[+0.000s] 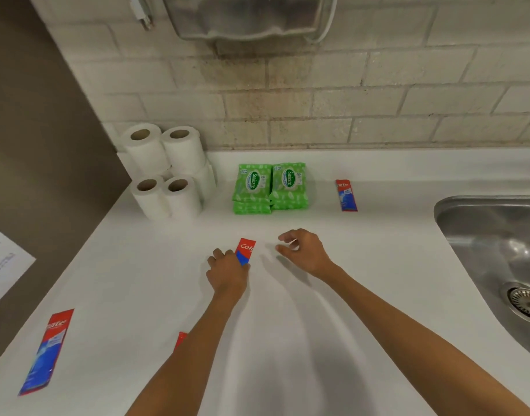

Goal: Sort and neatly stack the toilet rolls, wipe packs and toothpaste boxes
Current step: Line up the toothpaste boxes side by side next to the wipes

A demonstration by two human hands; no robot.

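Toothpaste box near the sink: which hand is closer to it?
Right. The right hand hangs nearer the camera, left of the far toothpaste box; the left hand is farther left, gripping another toothpaste box.

The counter [392, 235] is finished in a smooth white material with a faint satin sheen. The toilet rolls [167, 172] are wound of soft, matt white paper round brown cardboard cores. The wipe packs [269, 187] are wrapped in glossy green plastic film, lightly wrinkled. Each toothpaste box [46, 352] is made of thin printed card with a slight gloss. The sink [492, 235] is formed of brushed metal, shiny and reflective. The wall [317, 100] is faced with rough, matt, pale tiles, stained in places. The dispenser [251, 16] is moulded of smoky translucent plastic.
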